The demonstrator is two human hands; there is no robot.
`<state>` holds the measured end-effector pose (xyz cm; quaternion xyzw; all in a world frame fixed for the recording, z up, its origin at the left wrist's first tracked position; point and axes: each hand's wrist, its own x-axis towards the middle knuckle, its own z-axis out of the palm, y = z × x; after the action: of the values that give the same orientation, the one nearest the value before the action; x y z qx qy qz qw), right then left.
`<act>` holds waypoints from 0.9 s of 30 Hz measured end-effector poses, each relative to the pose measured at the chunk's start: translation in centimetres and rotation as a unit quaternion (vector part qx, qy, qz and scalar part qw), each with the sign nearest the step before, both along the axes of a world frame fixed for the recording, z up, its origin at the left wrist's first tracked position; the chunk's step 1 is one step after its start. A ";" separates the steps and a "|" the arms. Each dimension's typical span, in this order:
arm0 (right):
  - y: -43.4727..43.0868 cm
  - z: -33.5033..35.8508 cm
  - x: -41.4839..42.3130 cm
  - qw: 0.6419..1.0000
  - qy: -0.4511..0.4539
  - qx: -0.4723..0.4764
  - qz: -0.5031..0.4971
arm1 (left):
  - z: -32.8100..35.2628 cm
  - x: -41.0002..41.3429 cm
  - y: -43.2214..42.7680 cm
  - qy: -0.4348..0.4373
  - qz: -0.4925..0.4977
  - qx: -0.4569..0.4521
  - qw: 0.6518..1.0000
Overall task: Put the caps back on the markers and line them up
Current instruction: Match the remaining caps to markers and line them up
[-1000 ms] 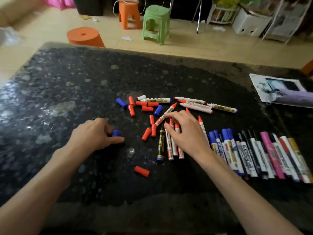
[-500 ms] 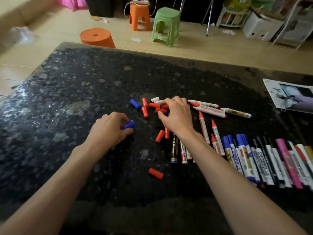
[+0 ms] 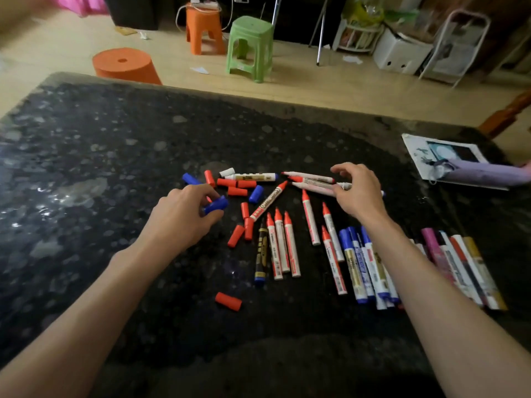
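On the black stone table (image 3: 115, 156) lie several uncapped red markers (image 3: 283, 242), loose red caps (image 3: 237, 183) and a blue cap (image 3: 255, 193). One more red cap (image 3: 228, 301) lies alone nearer to me. My left hand (image 3: 184, 216) pinches a blue cap (image 3: 217, 204) between thumb and fingertips, just above the table. My right hand (image 3: 357, 193) hovers with curved fingers over a white-tipped marker (image 3: 346, 185) at the right of the pile; its thumb is at that marker and nothing is lifted. Capped markers (image 3: 359, 262) lie in a row at the right, partly under my right forearm.
A printed sheet (image 3: 448, 150) and a purple pouch (image 3: 485, 175) lie at the table's right edge. A black and gold marker (image 3: 261, 254) lies among the red ones. Beyond the far edge stand an orange tub (image 3: 123, 64), an orange stool (image 3: 204, 27) and a green stool (image 3: 250, 44).
My left hand picked the blue cap up off the table and carried it right. My right hand left the middle of the pile and moved right to the far markers.
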<state>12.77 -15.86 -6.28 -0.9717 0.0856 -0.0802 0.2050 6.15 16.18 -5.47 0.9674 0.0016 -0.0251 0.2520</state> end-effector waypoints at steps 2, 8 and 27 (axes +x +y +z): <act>-2.2 0.1 -0.3 1.000 0.009 0.001 -0.018 | 0.2 0.2 -1.3 -0.012 -0.014 -0.017 1.000; -3.9 -0.8 -0.9 0.999 0.036 -0.018 0.036 | 0.4 1.3 -3.8 -0.032 -0.012 -0.040 0.999; 10.5 -0.6 3.8 0.972 0.019 -0.121 0.201 | 0.6 0.6 0.7 0.024 0.040 -0.085 0.995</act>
<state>16.55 -5.32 -6.85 -0.9879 -0.1180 -0.0282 0.0962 6.77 16.89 -4.87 0.9408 0.0442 -0.0381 0.3338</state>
